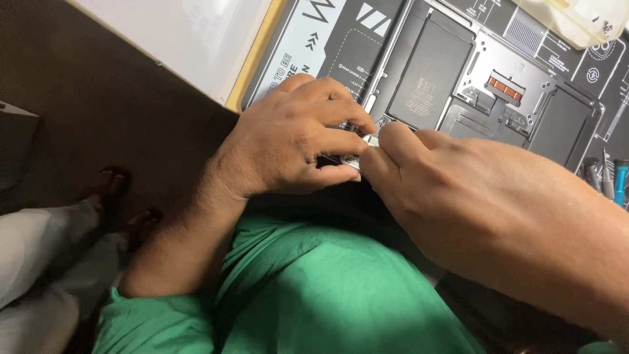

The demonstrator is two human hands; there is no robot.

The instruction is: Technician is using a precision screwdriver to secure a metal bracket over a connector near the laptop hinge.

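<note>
Opened laptop (pixel 485 85) on the mat at the desk's near edge, bottom cover already off, batteries exposed. Left hand (pixel 288 141) and right hand (pixel 458 190), fingers pinched narrow on a small silver part (pixel 363 152); reassembly not yet done.

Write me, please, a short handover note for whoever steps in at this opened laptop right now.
Left hand: fingers curled, pinching a small silvery part at the near edge of the opened laptop.
Right hand: thumb and forefinger meet the same part; its grip is hidden.
The laptop lies bottom up on a printed repair mat, back cover off, black battery cells exposed.
Screwdrivers lie at the right edge.
What remains cannot be told.
</note>
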